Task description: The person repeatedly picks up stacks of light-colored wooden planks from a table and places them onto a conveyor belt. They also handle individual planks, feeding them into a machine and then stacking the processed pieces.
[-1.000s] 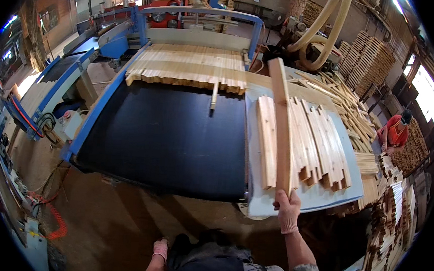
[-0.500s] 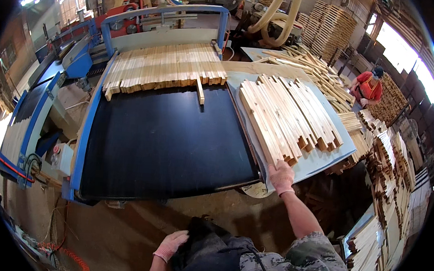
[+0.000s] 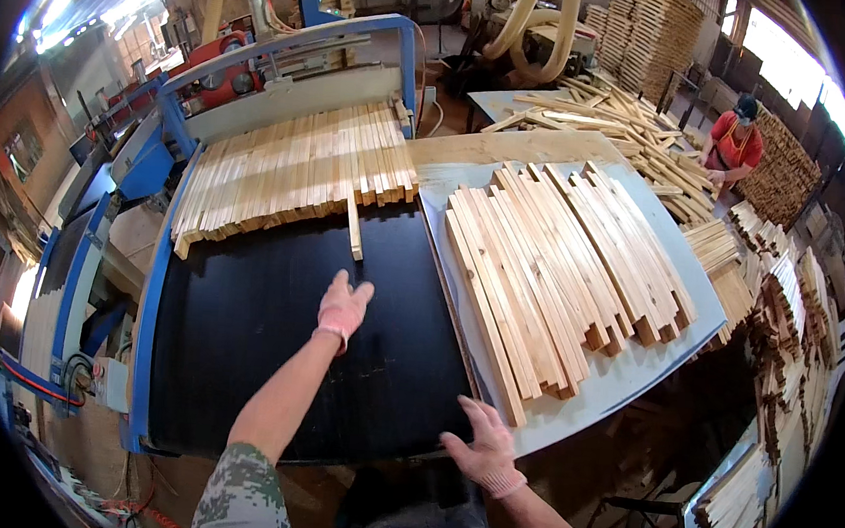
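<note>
Pale wood strips [image 3: 298,164] lie side by side across the far end of a black belt [image 3: 253,350]; one jutting strip [image 3: 355,229] points toward the wearer. Left hand [image 3: 344,311] reaches over the belt, just short of it, thumb and fingers apart. Right hand [image 3: 486,452], thumb spread from fingers, is near the boards [image 3: 557,272] on a light-blue tabletop [image 3: 619,378].

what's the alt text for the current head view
Gloved left hand, empty, extends over a black belt near a protruding wooden strip; empty right hand is beside boards on a pale table. More strips line the belt's far end.
</note>
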